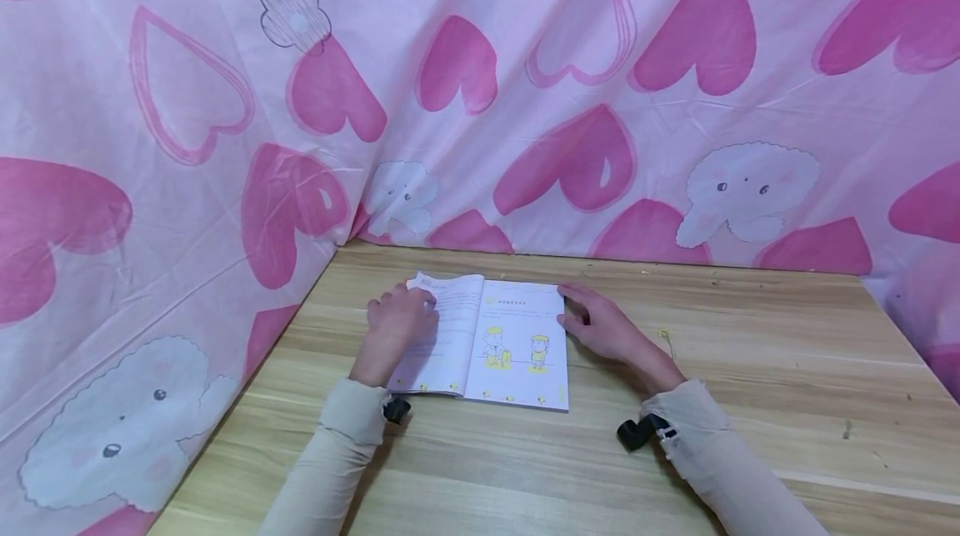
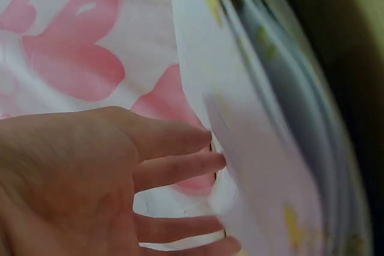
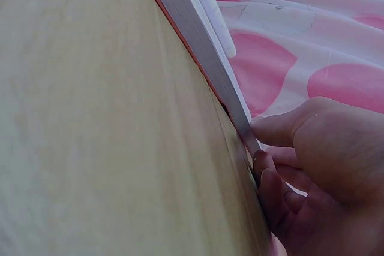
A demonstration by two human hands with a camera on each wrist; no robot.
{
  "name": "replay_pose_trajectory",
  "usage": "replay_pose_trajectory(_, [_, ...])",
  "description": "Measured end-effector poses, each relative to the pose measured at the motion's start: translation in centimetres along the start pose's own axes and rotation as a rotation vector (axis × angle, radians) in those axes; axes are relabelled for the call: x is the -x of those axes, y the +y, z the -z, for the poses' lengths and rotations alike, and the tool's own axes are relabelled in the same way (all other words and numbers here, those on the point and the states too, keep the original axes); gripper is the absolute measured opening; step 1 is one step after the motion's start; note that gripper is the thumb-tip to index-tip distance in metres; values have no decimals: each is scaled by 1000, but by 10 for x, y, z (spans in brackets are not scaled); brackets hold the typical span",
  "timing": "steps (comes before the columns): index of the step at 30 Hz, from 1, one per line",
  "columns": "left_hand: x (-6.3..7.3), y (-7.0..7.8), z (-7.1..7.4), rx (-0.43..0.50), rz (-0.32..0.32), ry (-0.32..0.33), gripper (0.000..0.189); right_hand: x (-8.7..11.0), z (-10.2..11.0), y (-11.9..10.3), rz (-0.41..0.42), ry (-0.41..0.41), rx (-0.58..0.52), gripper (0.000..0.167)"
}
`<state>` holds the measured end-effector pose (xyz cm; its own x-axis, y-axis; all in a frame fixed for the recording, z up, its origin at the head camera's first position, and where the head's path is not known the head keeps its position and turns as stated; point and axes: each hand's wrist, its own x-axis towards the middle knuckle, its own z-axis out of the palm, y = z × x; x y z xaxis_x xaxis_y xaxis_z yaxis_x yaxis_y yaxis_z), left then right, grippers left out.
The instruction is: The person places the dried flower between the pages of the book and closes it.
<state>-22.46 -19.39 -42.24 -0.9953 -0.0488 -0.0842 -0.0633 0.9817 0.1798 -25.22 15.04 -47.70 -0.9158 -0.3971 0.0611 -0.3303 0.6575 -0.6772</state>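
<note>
An open book (image 1: 521,315) lies on the wooden table, with lines of print on its left page and a yellow-and-white drawing of two figures on its right page. My left hand (image 1: 399,321) rests over the outer part of the left page. In the left wrist view its extended fingers (image 2: 180,169) touch the page, and several leaves beside them stand fanned apart. At the book's right edge, my right hand (image 1: 603,326) pinches the upper outer corner. The right wrist view shows the thumb (image 3: 276,130) on the page side and the other fingers curled low against the edge.
A pink cloth (image 1: 457,148) with hearts and white fluffy characters hangs behind and to the left of the table (image 1: 757,369). Each wrist bears a black device (image 1: 637,433) below the sleeve cuff. A few small marks dot the tabletop on the right.
</note>
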Motion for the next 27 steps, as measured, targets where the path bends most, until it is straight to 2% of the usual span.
replay_pose_trajectory(3, [-2, 3, -3, -36, -62, 37, 31, 0, 0, 0, -4, -3, -3, 61])
replay_pose_trajectory(7, [-9, 7, -8, -36, -262, 101, 46, 0, 0, 0, -7, -5, -5, 61])
replay_pose_trajectory(9, [-11, 9, -12, -7, -356, 100, 56, 0, 0, -1, -10, -4, -7, 61])
replay_pose_trajectory(12, [-11, 11, -17, 20, -430, 80, 54, 0, 0, -2, -15, -3, -7, 61])
replay_pose_trajectory(14, [-10, 13, -19, 33, -447, 79, 48, 0, 0, -2, -21, -3, -7, 61])
replay_pose_trajectory(20, [-8, 17, -21, 48, -442, 112, 35, 0, 0, -1, -28, -4, -18, 61])
replay_pose_trajectory(27, [-4, 20, -19, 30, -429, 100, 38, 0, 0, -1, -29, -4, -24, 61])
